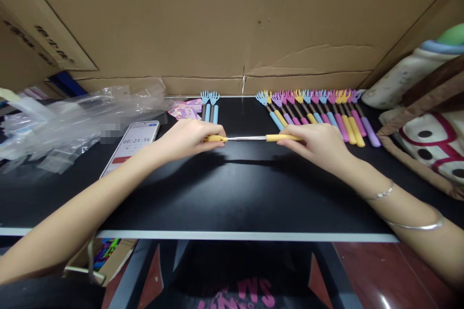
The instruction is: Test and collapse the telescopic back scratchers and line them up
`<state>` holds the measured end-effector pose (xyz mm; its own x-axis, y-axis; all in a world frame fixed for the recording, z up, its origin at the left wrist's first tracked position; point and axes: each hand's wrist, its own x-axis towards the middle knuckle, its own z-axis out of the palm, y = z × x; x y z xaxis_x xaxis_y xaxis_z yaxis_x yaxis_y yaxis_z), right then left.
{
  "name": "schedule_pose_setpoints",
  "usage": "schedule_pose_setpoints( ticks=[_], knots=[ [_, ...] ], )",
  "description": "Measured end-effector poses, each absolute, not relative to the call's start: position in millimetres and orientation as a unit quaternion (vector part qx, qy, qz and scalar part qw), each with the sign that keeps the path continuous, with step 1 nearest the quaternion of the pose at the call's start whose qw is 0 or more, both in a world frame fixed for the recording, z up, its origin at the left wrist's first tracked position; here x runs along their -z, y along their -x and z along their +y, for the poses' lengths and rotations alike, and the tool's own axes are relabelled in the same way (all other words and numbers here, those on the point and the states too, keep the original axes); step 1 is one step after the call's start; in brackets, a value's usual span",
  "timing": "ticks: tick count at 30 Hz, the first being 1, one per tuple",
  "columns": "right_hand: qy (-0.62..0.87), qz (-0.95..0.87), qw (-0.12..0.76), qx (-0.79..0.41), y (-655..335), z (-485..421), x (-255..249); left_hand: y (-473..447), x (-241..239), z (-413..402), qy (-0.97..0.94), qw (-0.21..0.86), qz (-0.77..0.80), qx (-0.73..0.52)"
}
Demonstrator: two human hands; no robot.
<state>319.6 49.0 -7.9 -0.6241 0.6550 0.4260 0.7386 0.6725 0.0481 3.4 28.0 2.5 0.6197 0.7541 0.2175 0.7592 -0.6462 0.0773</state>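
A yellow back scratcher with a silver metal rod stretches level between my two hands, above the black table. My left hand pinches its yellow head end, and the fingers hide most of that head. Around the yellow handle, my right hand is closed. Behind my left hand lie blue back scratchers side by side, next to pink printed cards. A row of several back scratchers in blue, yellow, pink and purple rests behind my right hand, heads toward the back.
A phone running a timer lies at the left, beside a heap of clear plastic bags. At the right are a white bottle and a brown-trimmed bag. Cardboard walls the back. Below, an open box holds colourful things.
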Motion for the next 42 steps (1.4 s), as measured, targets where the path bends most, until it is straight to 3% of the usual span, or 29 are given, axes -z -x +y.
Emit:
schedule_pose_setpoints(
  ticks=[13, 26, 42],
  knots=[
    [0.367, -0.893, 0.215, 0.146, -320, 48, 7, -7, -2, 26, 0.907, -0.049, -0.415, 0.057],
    [0.375, -0.890, 0.224, 0.129, -314, 43, 9, -8, 2, 25, 0.909, 0.122, -0.397, 0.037],
    [0.396, -0.891, 0.209, 0.078, -310, 38, 7, -12, 3, 22, 0.915, 0.109, -0.388, 0.002]
  ],
)
